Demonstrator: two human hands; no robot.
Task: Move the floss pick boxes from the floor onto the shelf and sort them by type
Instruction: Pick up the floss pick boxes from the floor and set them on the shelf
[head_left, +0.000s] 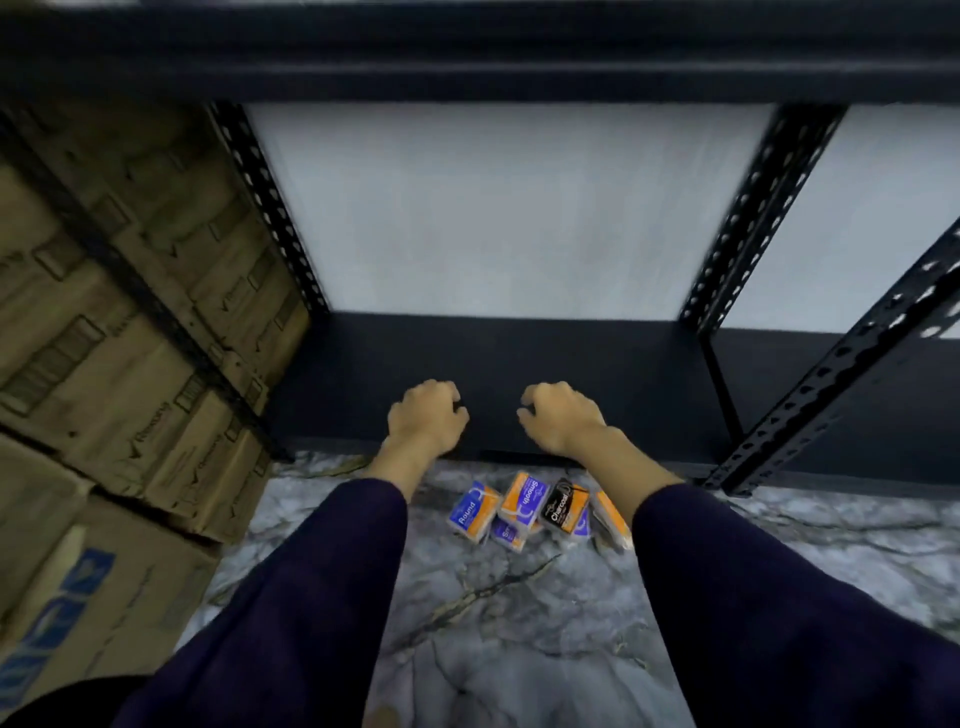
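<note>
Cardboard cartons (130, 322) beside black shelf (519, 364)

Stack of worn cardboard cartons (119, 322) on the left, another carton with blue print (67, 613) below it, grey marble-look floor (519, 639), and a pale wall (498, 208) at the back.

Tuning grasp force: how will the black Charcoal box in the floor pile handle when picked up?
The Charcoal box looks like a small carton, so probably light and fairly stiff, though a hard squeeze may dent it. It leans on neighbouring boxes such as the Smooth box, so lifting it may shift them. Flat faces: unlikely to roll.
</note>
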